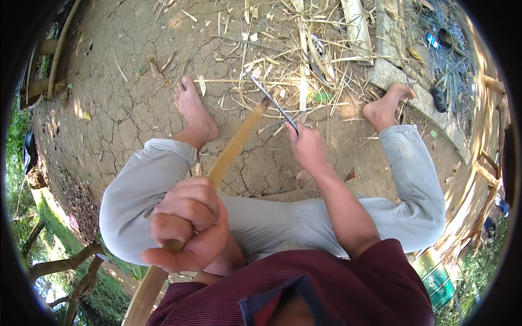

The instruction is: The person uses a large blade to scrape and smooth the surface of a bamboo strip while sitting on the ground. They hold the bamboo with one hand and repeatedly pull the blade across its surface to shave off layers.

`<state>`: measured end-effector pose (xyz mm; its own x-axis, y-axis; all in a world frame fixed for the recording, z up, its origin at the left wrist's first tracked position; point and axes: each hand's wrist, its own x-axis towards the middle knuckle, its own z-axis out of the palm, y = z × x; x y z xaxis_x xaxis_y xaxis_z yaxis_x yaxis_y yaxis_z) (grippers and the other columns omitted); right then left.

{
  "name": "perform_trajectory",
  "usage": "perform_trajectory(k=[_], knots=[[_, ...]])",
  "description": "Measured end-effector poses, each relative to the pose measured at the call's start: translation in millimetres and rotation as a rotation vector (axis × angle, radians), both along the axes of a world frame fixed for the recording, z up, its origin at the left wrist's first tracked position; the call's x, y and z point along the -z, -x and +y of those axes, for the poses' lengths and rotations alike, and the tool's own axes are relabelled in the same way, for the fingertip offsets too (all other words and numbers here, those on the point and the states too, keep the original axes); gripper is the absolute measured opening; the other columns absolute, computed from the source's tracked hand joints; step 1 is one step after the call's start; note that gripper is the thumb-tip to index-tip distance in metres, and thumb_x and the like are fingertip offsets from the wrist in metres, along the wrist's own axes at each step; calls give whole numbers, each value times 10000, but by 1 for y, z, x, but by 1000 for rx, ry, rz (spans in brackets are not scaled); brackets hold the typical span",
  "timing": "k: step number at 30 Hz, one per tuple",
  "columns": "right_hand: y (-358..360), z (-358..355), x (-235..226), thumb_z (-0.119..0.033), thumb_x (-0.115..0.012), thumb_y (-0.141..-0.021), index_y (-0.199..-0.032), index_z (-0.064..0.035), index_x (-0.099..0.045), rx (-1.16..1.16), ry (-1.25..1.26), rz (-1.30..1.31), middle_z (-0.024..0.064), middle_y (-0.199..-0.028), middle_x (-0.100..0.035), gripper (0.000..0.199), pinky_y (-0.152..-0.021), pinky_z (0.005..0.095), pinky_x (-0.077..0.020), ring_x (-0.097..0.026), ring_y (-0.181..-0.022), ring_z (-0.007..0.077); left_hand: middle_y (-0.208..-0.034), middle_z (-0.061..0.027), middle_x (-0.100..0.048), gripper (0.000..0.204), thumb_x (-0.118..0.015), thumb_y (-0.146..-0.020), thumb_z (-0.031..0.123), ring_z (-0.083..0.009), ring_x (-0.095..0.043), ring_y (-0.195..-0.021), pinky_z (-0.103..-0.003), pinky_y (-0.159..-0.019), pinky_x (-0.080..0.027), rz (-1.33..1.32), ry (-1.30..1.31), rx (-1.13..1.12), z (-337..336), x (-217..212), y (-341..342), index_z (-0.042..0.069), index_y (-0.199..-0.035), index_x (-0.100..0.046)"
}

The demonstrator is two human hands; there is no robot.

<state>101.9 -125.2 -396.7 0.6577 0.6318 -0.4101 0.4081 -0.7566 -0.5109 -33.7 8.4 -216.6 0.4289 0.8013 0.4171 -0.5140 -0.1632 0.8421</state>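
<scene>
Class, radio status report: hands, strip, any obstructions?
Left hand closed around wooden strip. Right hand gripping knife. Knife crosses strip near far end. Loose shavings scattered beyond, none visibly blocking.

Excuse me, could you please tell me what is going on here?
A person sits on cracked earth. The left hand has a closed grip on a long wooden strip that points outward between the bare feet. The right hand holds a thin knife, its blade crossing the strip near its far end; whether they touch is hard to tell. Loose strips lie scattered beyond.
</scene>
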Motion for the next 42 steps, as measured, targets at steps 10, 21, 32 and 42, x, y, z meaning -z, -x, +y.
perform_trajectory(k=[10, 21, 32, 42], knots=[[-1, 9, -11, -295, -544, -974, -895, -23, -613, 32, -8, 73, 214, -716, -641, 292, -582, 500, -501, -642, -662, 403, -460, 16, -325, 498, -234, -1045, 476, -96, -263, -352, -254, -379, -198, -71, 63, -54, 3, 1, -1, 136, -694, -325], [19, -1, -26, -307, -508, -985, -936, -21, -619, -61, -33, 30, 233, -752, -661, 311, -615, 523, -514, -656, -710, 419, -476, 14, -318, 467, -231, -1055, 425, -99, -266, -373, -231, -406, -250, -59, 125, -89, -11, 1, 4, 141, -695, -320], [5, 5, -28, -293, -483, -999, -1033, 12, -606, -150, 113, 180, 246, -766, -662, 331, -670, 519, -538, -669, -773, 427, -479, 4, -311, 451, -234, -1059, 392, -100, -242, -379, -234, -399, -252, -105, 135, -93, -10, 2, 0, 144, -690, -309], [-8, -10, 34, -309, -460, -993, -1015, -5, -650, 42, 280, 205, 282, -941, -668, 359, -808, 532, -513, -642, -939, 450, -479, 3, -312, 444, -240, -1056, 382, -101, -247, -380, -234, -400, -242, -94, 138, -96, -14, 2, 1, 137, -693, -317]])
